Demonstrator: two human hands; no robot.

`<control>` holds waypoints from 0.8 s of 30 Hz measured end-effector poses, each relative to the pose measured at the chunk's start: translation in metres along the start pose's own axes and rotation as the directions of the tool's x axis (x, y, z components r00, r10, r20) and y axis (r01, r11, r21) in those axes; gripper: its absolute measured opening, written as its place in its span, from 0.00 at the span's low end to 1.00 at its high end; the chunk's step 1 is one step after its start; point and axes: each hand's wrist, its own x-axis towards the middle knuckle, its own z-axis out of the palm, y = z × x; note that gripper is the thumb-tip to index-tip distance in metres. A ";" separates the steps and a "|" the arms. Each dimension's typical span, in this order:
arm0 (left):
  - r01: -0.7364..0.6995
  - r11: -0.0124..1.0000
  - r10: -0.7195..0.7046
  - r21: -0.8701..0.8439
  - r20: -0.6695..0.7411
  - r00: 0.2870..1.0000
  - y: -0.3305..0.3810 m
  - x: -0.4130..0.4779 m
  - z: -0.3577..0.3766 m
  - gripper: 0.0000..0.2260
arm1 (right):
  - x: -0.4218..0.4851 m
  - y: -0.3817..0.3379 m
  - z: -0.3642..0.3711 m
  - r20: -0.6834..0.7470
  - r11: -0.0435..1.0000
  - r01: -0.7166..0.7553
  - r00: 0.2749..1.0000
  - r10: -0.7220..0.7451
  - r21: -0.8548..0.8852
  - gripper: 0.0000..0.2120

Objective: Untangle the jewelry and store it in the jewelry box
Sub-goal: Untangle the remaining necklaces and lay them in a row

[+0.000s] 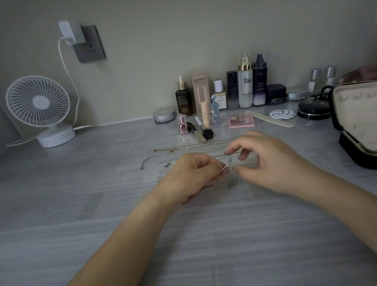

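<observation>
Left hand (194,174) fingers (222,171) pinch a small silver ring-and-clasp end of a thin silver chain (229,164). Right hand (264,160): thumb and forefinger pressed together on the same chain, just right of the left fingertips, other fingers loosely curled.

Handling: chain looks very light, limp, slippery, easy to kink or snap. Best taken at the clasp and right next to the knot, teased apart, not pulled.

More thin chains laid out straight (184,154) just beyond the fingers on the grey tabletop (93,208). Open black zip jewelry box with cream lining (367,128) sits well right of the right hand; can't tell what's inside.
</observation>
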 end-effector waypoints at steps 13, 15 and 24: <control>0.046 0.997 -0.039 0.061 -0.110 0.993 -0.005 0.006 -0.002 0.14 | -0.001 -0.006 -0.002 -0.144 0.983 0.015 0.989 0.012 0.183 0.07; 0.009 0.991 0.020 0.133 -0.211 0.977 -0.010 0.010 -0.003 0.11 | 0.000 -0.008 -0.003 -0.114 0.944 -0.026 0.991 0.067 0.329 0.10; -0.145 0.974 0.142 -0.173 -0.029 0.989 -0.004 0.005 0.016 0.10 | 0.002 -0.015 -0.007 -0.008 0.849 -0.118 0.990 0.142 0.514 0.10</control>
